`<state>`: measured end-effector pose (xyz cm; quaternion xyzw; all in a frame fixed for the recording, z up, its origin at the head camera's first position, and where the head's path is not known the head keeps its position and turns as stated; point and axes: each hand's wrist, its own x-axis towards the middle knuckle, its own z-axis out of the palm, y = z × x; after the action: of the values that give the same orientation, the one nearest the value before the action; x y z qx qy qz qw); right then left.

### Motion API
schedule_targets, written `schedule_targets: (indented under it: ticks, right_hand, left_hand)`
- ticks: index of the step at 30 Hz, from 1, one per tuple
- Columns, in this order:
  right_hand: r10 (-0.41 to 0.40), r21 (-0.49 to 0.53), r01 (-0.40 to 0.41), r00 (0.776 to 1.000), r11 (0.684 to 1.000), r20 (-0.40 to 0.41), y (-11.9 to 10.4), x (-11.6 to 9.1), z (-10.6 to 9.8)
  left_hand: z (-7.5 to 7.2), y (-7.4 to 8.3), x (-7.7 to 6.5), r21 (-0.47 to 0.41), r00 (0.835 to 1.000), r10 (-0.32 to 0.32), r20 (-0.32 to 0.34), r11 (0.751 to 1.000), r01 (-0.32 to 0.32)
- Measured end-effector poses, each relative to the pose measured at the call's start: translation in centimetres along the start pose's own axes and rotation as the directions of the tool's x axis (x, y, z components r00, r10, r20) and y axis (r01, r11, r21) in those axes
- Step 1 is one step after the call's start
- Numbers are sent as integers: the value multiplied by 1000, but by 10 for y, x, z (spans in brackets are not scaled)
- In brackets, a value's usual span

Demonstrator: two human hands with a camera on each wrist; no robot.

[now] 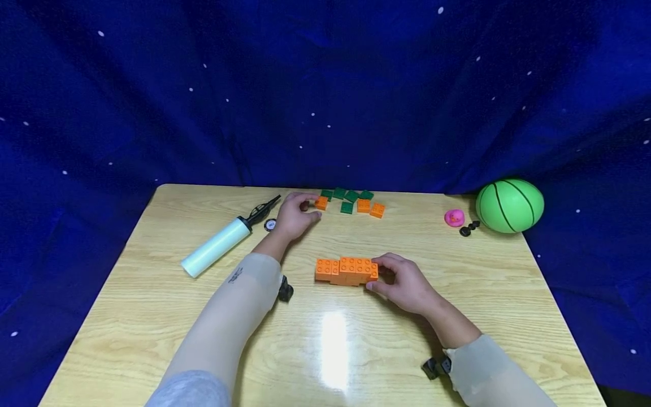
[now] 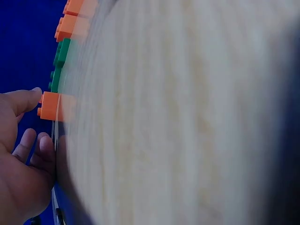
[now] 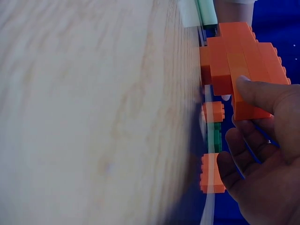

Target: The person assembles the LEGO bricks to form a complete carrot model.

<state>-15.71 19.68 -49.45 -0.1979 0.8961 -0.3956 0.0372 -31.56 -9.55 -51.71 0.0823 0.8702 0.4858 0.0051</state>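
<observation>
My left hand (image 1: 294, 217) reaches to the back of the table, thumb and forefinger spread beside a loose orange building block (image 1: 321, 203). In the left wrist view a fingertip (image 2: 35, 92) is close to that block's studs; whether it touches cannot be told. Nearer the middle stands a stepped structure of joined orange building blocks (image 1: 351, 271), studs facing up. My right hand (image 1: 407, 282) holds its right end between thumb and fingers; in the right wrist view the thumb (image 3: 248, 86) lies against one side of the structure (image 3: 234, 61).
Several green blocks (image 1: 351, 195) and two orange blocks (image 1: 363, 206) lie along the back edge. On the left are a pale hand pump (image 1: 217, 246) and a small round disc (image 1: 270, 225). A pink duck (image 1: 454, 218), small black pieces (image 1: 465, 231) and a green ball (image 1: 510, 206) sit back right.
</observation>
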Motion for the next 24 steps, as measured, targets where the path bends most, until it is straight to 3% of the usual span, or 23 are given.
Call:
schedule_targets:
  ticks: [7, 18, 24]
  right_hand:
    - [-2, -2, 2, 1000, 1000, -10, 0, -1, 0]
    - [7, 8, -7, 1000, 1000, 4, 2, -3, 1]
    - [-1, -2, 1, 1000, 1000, -5, 2, -3, 0]
  left_hand:
    - [-1, 4, 7, 71, 998, -42, 55, 997, 38]
    - [-3, 6, 18, 111, 990, -73, 124, 992, 59]
    - [-2, 12, 23, 201, 985, -91, 146, 978, 61]
